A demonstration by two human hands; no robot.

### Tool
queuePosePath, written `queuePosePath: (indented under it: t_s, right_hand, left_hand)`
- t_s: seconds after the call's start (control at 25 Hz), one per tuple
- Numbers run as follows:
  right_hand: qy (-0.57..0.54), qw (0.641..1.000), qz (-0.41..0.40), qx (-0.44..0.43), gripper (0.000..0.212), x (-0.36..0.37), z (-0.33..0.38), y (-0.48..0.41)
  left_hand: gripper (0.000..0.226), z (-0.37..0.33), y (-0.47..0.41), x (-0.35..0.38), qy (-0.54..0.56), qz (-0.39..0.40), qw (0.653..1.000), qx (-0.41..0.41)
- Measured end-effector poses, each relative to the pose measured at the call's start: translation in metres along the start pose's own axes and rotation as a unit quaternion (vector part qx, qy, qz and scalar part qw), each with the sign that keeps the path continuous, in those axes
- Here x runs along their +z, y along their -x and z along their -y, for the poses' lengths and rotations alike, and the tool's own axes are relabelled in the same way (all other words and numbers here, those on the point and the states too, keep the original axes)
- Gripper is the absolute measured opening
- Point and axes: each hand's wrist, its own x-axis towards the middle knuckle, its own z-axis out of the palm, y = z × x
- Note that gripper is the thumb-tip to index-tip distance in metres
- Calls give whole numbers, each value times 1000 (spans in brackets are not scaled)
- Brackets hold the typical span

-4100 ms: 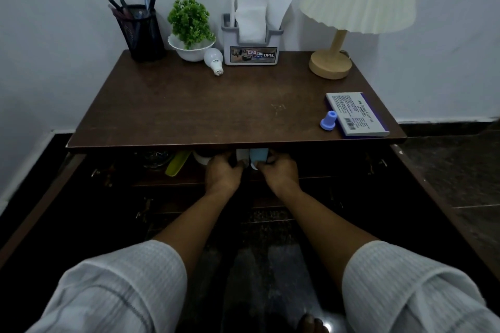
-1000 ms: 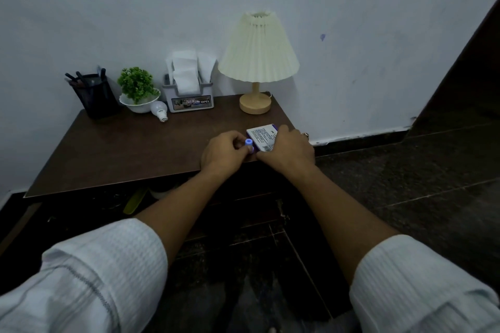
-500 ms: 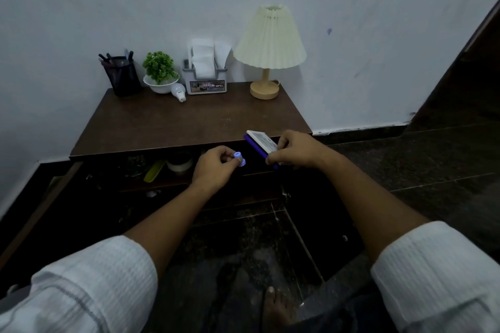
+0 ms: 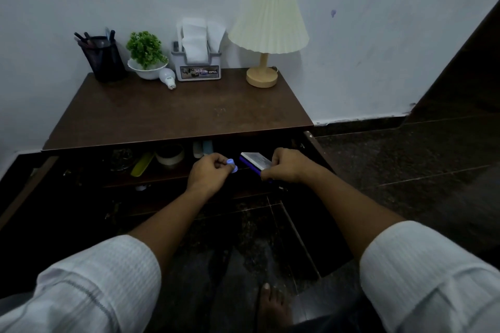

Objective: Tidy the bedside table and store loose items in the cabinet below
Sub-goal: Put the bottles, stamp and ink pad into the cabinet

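Holding one item each, two hands sit in front of the open cabinet, below the front edge of the bedside table (image 4: 176, 113). The left hand (image 4: 209, 171) has its fingers curled and pinches one small blue cap-like piece (image 4: 231, 164) at the fingertips. The right hand (image 4: 288, 165) has its fingers wrapped round the near end of one flat box (image 4: 255, 161), which is tilted, white label up, purple edge facing left. Both items are at upper shelf level, just beside each other but apart. I cannot tell if the box's far end touches the shelf.

There are five things on the table top, all in the back row: one black pen cup (image 4: 104, 58) with several pens, one small green plant (image 4: 146, 53) in a white bowl, one loose light bulb (image 4: 167, 77) lying on its side, one tissue holder (image 4: 198, 63), and one lamp (image 4: 267, 32) with a pleated shade.

On the upper shelf (image 4: 151, 180) are one yellow-green piece (image 4: 142, 163), one round container (image 4: 170, 154) and two small pale upright items (image 4: 203, 148) side by side. One dark object to the left is too dim to identify.

Two white sleeves and one bare foot (image 4: 272, 303) on the dark floor show at the bottom of the view.
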Motion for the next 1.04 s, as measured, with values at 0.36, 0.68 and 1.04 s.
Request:
queuePosePath:
  t_s: [0.36,0.68,1.04]
  right_hand:
    - [180,971,-156,24,78,61,-23,-75]
    - [280,944,-172,4,57,75,-23,-110]
    - [293,929,-170,-149,54,101,-56,-90]
  left_hand:
    - [14,15,-58,33,-41,1,999,15]
    - [6,28,-87,58,-60,12,998,26]
    - [19,28,-92,79,-89,-1,996,18]
